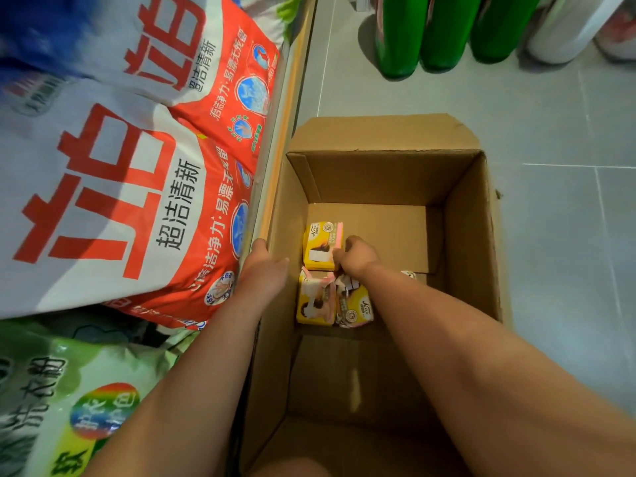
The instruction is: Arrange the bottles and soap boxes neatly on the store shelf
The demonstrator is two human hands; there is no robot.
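Farthest left of the open cardboard box (464, 235), a green detergent bag (51, 390) lies below two red-and-white detergent bags (120, 166) stacked on the shelf. The shelf edge (275, 149) runs directly along the box's left side. The left hand (265, 270) sits astride the rim of the box's left wall, thumb inside and fingers outside, holding that wall. Inside the box, on its bottom, are yellow-and-pink soap boxes. The far soap box (321, 246) lies flat toward the left wall. Two more soap boxes (315, 301) lie just on the near side of it, side by side and touching. A small part of a further pack (407, 274) shows past the right forearm; it cannot be identified. The right hand (358, 256) reaches down into the box, its fingers curled narrowly onto the right edge of the far soap box, gripping it. Beyond the box's far flap and to the right, three green bottles (444, 29) stand upright on the grey tiled floor (550, 201), with a white bottle (564, 25) just right of them.
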